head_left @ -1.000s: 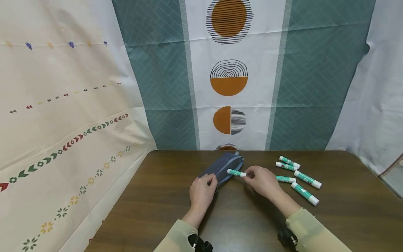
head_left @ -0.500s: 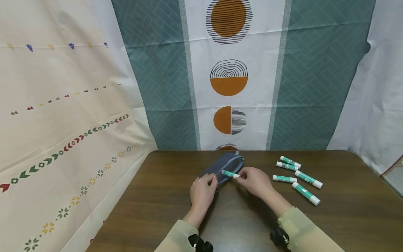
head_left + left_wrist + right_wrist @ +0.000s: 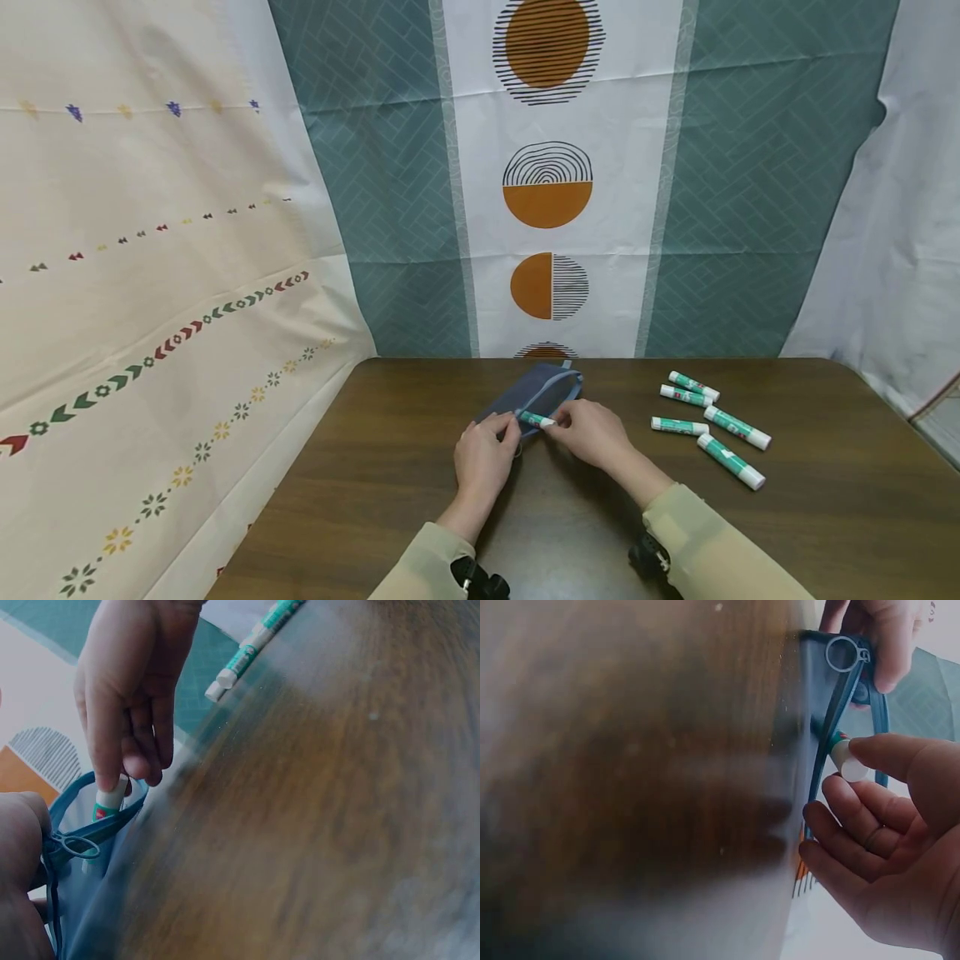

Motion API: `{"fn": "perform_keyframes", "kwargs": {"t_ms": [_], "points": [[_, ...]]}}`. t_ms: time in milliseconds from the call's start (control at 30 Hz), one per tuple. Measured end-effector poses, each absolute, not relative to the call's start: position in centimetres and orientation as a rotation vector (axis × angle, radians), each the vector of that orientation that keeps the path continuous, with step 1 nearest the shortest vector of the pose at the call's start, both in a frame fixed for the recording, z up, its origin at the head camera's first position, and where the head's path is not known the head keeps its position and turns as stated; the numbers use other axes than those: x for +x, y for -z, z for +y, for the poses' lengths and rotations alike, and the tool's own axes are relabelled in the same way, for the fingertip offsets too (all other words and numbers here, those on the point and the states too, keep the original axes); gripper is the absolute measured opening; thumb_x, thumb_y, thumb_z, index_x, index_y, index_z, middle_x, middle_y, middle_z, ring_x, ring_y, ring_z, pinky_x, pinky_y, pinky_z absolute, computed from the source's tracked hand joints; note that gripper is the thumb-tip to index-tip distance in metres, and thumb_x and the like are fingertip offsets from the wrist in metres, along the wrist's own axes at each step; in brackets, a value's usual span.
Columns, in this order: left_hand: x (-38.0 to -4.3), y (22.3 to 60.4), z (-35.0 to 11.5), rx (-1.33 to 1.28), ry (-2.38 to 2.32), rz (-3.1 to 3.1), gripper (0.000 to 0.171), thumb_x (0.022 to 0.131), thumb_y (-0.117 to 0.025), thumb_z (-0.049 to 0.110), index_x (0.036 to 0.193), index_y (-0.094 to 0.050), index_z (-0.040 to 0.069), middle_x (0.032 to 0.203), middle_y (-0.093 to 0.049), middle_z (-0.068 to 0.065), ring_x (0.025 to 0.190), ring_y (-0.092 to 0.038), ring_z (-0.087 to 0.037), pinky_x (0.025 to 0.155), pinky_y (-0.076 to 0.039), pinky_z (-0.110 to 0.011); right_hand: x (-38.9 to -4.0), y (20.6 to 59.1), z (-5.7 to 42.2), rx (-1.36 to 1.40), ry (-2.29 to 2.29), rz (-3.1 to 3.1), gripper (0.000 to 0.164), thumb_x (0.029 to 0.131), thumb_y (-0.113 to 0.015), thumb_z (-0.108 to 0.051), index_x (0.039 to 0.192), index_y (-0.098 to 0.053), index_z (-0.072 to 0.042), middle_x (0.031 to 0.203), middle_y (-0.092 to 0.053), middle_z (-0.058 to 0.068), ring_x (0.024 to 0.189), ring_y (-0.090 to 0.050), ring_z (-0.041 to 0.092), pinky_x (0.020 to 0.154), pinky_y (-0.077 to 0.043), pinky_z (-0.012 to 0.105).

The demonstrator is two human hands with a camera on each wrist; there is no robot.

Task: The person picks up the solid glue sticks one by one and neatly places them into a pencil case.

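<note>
A dark blue pencil case (image 3: 517, 395) with a lighter blue zip edge lies on the table in the head view, its mouth open. My left hand (image 3: 482, 462) pinches the case at its near edge, beside the zip's ring pull (image 3: 842, 655). Between thumb and fingers of my right hand (image 3: 596, 435) is the white end of a green and white glue stick (image 3: 536, 419). In the left wrist view that glue stick (image 3: 110, 796) points down into the opening, with its lower part behind the fabric. Other contents of the case are hidden.
Several more green and white glue sticks lie at the right of the brown table (image 3: 360, 500), among them a larger one (image 3: 731, 462) nearest me. A patterned curtain (image 3: 555, 208) hangs behind the table, and a cream cloth (image 3: 150, 292) hangs at the left.
My right hand has moved left with the glue stick, from beside the case to its opening, and the stick's front end has gone in. My left hand stays on the case.
</note>
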State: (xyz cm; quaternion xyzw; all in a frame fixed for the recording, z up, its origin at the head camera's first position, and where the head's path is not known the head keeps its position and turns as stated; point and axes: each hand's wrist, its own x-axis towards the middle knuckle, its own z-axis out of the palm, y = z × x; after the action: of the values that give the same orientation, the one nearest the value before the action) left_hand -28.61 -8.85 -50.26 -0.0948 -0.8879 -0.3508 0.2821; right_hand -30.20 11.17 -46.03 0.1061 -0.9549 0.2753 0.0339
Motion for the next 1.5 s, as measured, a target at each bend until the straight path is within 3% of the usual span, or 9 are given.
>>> {"fn": "perform_keyframes", "kwargs": {"t_ms": [233, 567, 967, 1067, 1133, 1200, 1333, 1500], "points": [[-28.6, 50.3, -8.8, -0.253, 0.961, -2.377, 0.019, 0.102, -0.073, 0.017, 0.103, -0.091, 0.02, 0.114, -0.084, 0.001, 0.116, -0.078, -0.028, 0.111, -0.051, -0.058, -30.5, 46.1, 10.6, 0.323, -0.842, -2.951, 0.018, 0.099, -0.083, -0.031, 0.09, -0.079, -0.016, 0.079, -0.068, -0.006, 0.069, -0.057, 0.015, 0.063, -0.047, 0.037], [-28.6, 50.3, -8.8, -0.265, 0.973, -2.378, 0.024, 0.103, -0.072, 0.019, 0.083, -0.085, 0.02, 0.114, -0.083, 0.0, 0.117, -0.078, -0.028, 0.112, -0.05, -0.059, -31.1, 46.6, 10.0, 0.307, -0.842, -2.947, 0.02, 0.101, -0.081, -0.037, 0.092, -0.079, -0.02, 0.08, -0.069, -0.008, 0.07, -0.059, 0.013, 0.063, -0.047, 0.038], [-28.7, 50.3, -8.8, -0.271, 0.988, -2.367, 0.04, 0.102, -0.071, 0.019, 0.064, -0.065, 0.025, 0.089, -0.084, 0.001, 0.116, -0.079, -0.027, 0.113, -0.05, -0.058, -31.3, 46.9, 9.3, 0.309, -0.82, -2.946, 0.02, 0.102, -0.08, -0.041, 0.098, -0.084, -0.021, 0.085, -0.073, -0.009, 0.073, -0.06, 0.013, 0.064, -0.047, 0.04], [-28.7, 50.3, -8.9, -0.266, 0.977, -2.372, 0.04, 0.103, -0.071, 0.02, 0.064, -0.064, 0.025, 0.092, -0.084, 0.003, 0.109, -0.08, -0.026, 0.111, -0.052, -0.055, -31.4, 47.0, 9.2, 0.313, -0.815, -2.943, 0.019, 0.102, -0.079, -0.04, 0.1, -0.085, -0.022, 0.087, -0.074, -0.01, 0.073, -0.06, 0.013, 0.063, -0.048, 0.04], [-28.6, 50.4, -8.8, -0.256, 0.961, -2.376, 0.038, 0.103, -0.072, 0.021, 0.065, -0.066, 0.027, 0.095, -0.084, 0.005, 0.102, -0.081, -0.027, 0.103, -0.057, -0.053, -31.5, 47.0, 9.1, 0.311, -0.81, -2.943, 0.019, 0.102, -0.079, -0.04, 0.101, -0.086, -0.023, 0.089, -0.075, -0.01, 0.074, -0.061, 0.013, 0.064, -0.049, 0.04], [-28.6, 50.3, -8.8, -0.243, 0.947, -2.38, 0.036, 0.102, -0.073, 0.023, 0.067, -0.069, 0.028, 0.094, -0.082, 0.007, 0.09, -0.079, -0.027, 0.088, -0.061, -0.05, -31.5, 47.0, 9.0, 0.312, -0.8, -2.944, 0.019, 0.102, -0.079, -0.041, 0.102, -0.086, -0.023, 0.091, -0.077, -0.01, 0.076, -0.064, 0.013, 0.064, -0.05, 0.041], [-28.6, 50.2, -8.8, -0.225, 0.941, -2.382, 0.033, 0.101, -0.074, 0.024, 0.069, -0.071, 0.031, 0.085, -0.078, 0.009, 0.075, -0.074, -0.027, 0.061, -0.053, -0.043, -31.6, 47.0, 8.8, 0.316, -0.784, -2.947, 0.02, 0.101, -0.079, -0.043, 0.104, -0.087, -0.024, 0.097, -0.08, -0.009, 0.082, -0.069, 0.015, 0.066, -0.052, 0.042], [-28.6, 50.2, -8.9, -0.225, 0.951, -2.387, 0.035, 0.101, -0.074, 0.024, 0.067, -0.069, 0.031, 0.074, -0.072, 0.013, 0.067, -0.069, -0.021, 0.057, -0.049, -0.038, -31.6, 47.1, 8.7, 0.308, -0.796, -2.957, 0.025, 0.102, -0.077, -0.047, 0.108, -0.088, -0.025, 0.102, -0.081, -0.009, 0.089, -0.073, 0.017, 0.067, -0.053, 0.041]]}}
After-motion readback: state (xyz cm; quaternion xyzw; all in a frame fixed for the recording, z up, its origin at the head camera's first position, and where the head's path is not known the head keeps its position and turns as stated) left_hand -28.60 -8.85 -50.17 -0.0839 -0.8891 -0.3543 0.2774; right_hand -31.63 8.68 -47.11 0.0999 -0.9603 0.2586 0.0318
